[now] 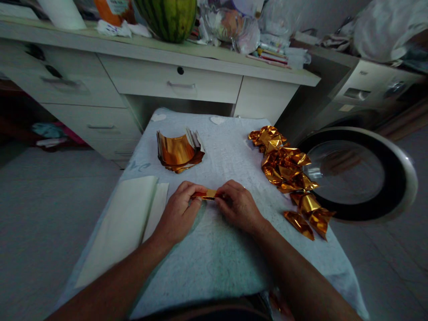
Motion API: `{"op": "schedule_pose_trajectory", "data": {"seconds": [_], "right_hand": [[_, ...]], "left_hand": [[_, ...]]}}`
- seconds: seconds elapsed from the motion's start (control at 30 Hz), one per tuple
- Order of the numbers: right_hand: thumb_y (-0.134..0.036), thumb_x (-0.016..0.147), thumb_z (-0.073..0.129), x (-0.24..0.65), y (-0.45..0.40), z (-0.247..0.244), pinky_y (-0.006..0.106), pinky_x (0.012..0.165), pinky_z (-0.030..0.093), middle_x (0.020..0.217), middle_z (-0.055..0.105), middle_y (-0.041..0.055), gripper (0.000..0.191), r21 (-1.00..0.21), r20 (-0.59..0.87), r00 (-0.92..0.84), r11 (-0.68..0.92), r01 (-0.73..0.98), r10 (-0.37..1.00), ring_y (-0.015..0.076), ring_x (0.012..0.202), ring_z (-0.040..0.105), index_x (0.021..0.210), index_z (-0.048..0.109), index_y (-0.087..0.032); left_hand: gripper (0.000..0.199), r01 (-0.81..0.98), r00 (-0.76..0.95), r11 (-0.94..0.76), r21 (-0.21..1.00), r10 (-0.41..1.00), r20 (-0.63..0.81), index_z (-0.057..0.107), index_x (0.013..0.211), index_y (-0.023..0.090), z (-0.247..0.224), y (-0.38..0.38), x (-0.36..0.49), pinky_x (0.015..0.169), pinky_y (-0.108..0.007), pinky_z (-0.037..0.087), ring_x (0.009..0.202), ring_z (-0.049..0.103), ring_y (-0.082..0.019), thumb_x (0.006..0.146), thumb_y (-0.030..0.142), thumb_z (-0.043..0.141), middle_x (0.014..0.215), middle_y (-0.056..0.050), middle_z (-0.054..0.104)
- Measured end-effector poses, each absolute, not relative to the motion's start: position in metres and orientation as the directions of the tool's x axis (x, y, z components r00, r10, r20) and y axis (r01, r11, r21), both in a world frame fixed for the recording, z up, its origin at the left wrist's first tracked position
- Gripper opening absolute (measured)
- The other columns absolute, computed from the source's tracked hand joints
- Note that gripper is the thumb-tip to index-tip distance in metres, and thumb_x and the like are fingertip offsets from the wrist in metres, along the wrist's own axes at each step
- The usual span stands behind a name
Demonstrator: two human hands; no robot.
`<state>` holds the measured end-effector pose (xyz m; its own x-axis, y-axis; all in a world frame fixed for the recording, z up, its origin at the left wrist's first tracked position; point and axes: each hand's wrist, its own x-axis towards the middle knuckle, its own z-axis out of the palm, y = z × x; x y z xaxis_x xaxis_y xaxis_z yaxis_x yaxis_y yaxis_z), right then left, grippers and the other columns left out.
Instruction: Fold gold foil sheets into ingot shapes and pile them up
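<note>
A narrow folded piece of gold foil paper (210,194) is stretched between my two hands, just above the cloth-covered table. My left hand (182,207) pinches its left end between thumb and fingers. At the other end, my right hand (239,205) closes on it the same way. Beyond my left hand lies a stack of curled gold foil sheets (177,151), their edges turned up. Folded gold foil pieces (284,165) form a heap along the table's right side, with several trailing toward me.
The pale cloth (230,147) covers the table. White paper sheets (120,218) lie by my left forearm. A white desk with drawers (180,84) stands behind, bearing a watermelon (167,18). On the right, a washing machine's open round door (357,174) juts close to the table edge.
</note>
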<state>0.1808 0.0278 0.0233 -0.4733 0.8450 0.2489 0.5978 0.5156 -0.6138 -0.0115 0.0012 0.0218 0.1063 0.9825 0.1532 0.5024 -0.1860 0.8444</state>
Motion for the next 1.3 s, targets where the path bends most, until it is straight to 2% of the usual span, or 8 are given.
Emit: {"op": "schedule_pose_trajectory", "data": {"seconds": [0.17, 0.37, 0.63, 0.8, 1.03, 1.3], "right_hand": [[-0.022, 0.088, 0.058, 0.1799, 0.0247, 0.0263, 0.028, 0.07, 0.044, 0.083, 0.064, 0.0043, 0.01, -0.595, 0.209, -0.416, 0.453, 0.664, 0.885, 0.0162, 0.076, 0.059, 0.091, 0.065, -0.017], [-0.028, 0.094, 0.051, 0.1793, 0.022, 0.0252, 0.024, 0.063, 0.042, 0.072, 0.066, 0.0004, 0.017, -0.644, 0.117, -0.39, 0.369, 0.67, 0.913, 0.0123, 0.061, 0.058, 0.095, 0.065, -0.018], [-0.011, 0.083, 0.05, 0.1807, 0.0238, 0.0211, 0.021, 0.055, 0.036, 0.061, 0.058, -0.0049, 0.021, -0.711, 0.123, -0.366, 0.339, 0.616, 0.923, 0.0094, 0.049, 0.049, 0.097, 0.062, -0.019], [-0.01, 0.081, 0.05, 0.1791, 0.0227, 0.0242, 0.022, 0.055, 0.036, 0.061, 0.056, -0.0055, 0.017, -0.738, 0.118, -0.383, 0.339, 0.583, 0.916, 0.0095, 0.052, 0.05, 0.091, 0.06, -0.02], [-0.009, 0.076, 0.05, 0.181, 0.0208, 0.0299, 0.021, 0.055, 0.037, 0.062, 0.054, -0.0061, 0.023, -0.797, 0.133, -0.438, 0.359, 0.485, 0.889, 0.0096, 0.053, 0.048, 0.095, 0.057, -0.019], [-0.019, 0.088, 0.047, 0.183, 0.0207, 0.0283, 0.021, 0.054, 0.037, 0.062, 0.053, -0.0057, 0.013, -0.847, 0.091, -0.414, 0.29, 0.447, 0.906, 0.0099, 0.054, 0.05, 0.095, 0.057, -0.02]], "left_hand": [[0.023, 0.484, 0.114, -0.194, 0.853, 0.981, 0.159, 0.064, 0.099, 0.021, 0.0199, 0.0005, -0.0121, 0.091, -0.036, 0.045, 0.099, 0.057, -0.019, 0.087, 0.015, 0.046, 0.1, -0.003, 0.058], [0.024, 0.487, 0.141, -0.199, 0.851, 0.979, 0.148, 0.065, 0.101, 0.022, 0.0203, 0.0011, -0.012, 0.091, -0.037, 0.045, 0.099, 0.058, -0.019, 0.09, 0.018, 0.043, 0.1, -0.003, 0.059], [0.023, 0.544, 0.125, -0.18, 0.819, 0.983, 0.134, 0.067, 0.098, 0.022, 0.0232, 0.0009, -0.0125, 0.086, -0.036, 0.047, 0.095, 0.061, -0.02, 0.091, 0.024, 0.045, 0.096, -0.003, 0.063], [0.025, 0.532, 0.114, -0.146, 0.834, 0.988, 0.1, 0.068, 0.098, 0.022, 0.0263, -0.0009, -0.0102, 0.083, -0.033, 0.049, 0.091, 0.065, -0.02, 0.093, 0.029, 0.044, 0.095, -0.002, 0.071], [0.031, 0.524, 0.119, -0.122, 0.843, 0.99, 0.07, 0.069, 0.1, 0.021, 0.029, -0.0021, -0.0124, 0.078, -0.032, 0.049, 0.086, 0.067, -0.019, 0.097, 0.034, 0.041, 0.09, -0.001, 0.073], [0.033, 0.599, 0.146, -0.168, 0.783, 0.984, 0.1, 0.067, 0.1, 0.02, 0.028, -0.0033, -0.0108, 0.079, -0.033, 0.049, 0.086, 0.067, -0.02, 0.099, 0.033, 0.037, 0.093, -0.003, 0.073]]}}
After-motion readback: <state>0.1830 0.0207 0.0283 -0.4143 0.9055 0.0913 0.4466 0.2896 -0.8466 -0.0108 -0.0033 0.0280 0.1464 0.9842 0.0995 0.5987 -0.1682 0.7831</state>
